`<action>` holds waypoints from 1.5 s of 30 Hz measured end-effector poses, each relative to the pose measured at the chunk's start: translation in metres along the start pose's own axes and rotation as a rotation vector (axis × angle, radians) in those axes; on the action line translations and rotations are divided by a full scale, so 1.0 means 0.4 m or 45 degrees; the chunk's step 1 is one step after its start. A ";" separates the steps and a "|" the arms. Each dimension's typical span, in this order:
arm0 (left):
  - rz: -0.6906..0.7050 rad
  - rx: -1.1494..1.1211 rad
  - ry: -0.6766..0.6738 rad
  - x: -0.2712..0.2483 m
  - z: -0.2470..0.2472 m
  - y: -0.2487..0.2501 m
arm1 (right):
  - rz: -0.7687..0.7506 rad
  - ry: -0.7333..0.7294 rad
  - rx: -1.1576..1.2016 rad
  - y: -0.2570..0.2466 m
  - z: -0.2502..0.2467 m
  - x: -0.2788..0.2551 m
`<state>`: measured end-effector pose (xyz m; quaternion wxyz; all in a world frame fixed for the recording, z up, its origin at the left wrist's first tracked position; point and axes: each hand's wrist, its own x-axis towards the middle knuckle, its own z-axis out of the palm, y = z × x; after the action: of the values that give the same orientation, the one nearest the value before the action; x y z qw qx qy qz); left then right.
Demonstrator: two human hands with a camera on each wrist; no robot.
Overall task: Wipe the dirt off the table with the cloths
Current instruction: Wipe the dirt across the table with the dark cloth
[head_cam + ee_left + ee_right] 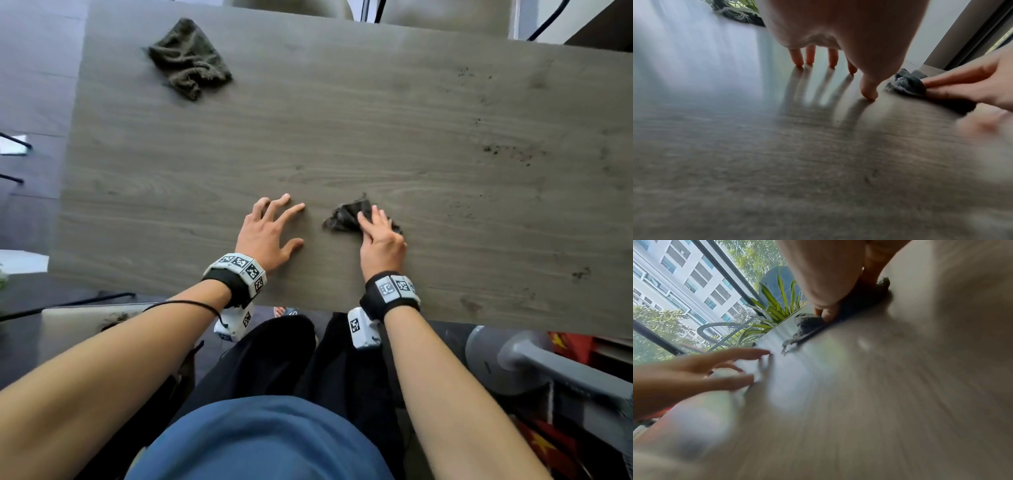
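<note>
The right hand [381, 236] covers the near part of the small dark cloth [347, 216] — its grip underneath stays hidden. At three o'clock the table [342, 137] is cut off, and both wrist views blur heavily.

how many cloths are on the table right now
2: a small dark cloth under the right hand near the front edge, and a larger cloth lying untouched at the far left corner.
</note>
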<state>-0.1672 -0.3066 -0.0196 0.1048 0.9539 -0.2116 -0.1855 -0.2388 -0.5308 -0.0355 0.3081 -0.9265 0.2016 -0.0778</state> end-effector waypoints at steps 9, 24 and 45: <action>0.046 -0.201 -0.046 -0.012 -0.027 -0.043 | 0.116 -0.136 -0.118 0.034 -0.078 0.334; 0.031 -0.451 0.174 -0.024 0.001 -0.058 | -0.434 -0.612 0.053 -0.188 0.089 -0.299; -0.145 -0.179 0.082 -0.018 -0.009 -0.005 | 0.011 -0.088 0.001 -0.118 -0.068 0.227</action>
<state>-0.1709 -0.3010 -0.0145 0.1674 0.9601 -0.1399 -0.1749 -0.1483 -0.5493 0.0164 0.3156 -0.9276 0.1948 -0.0445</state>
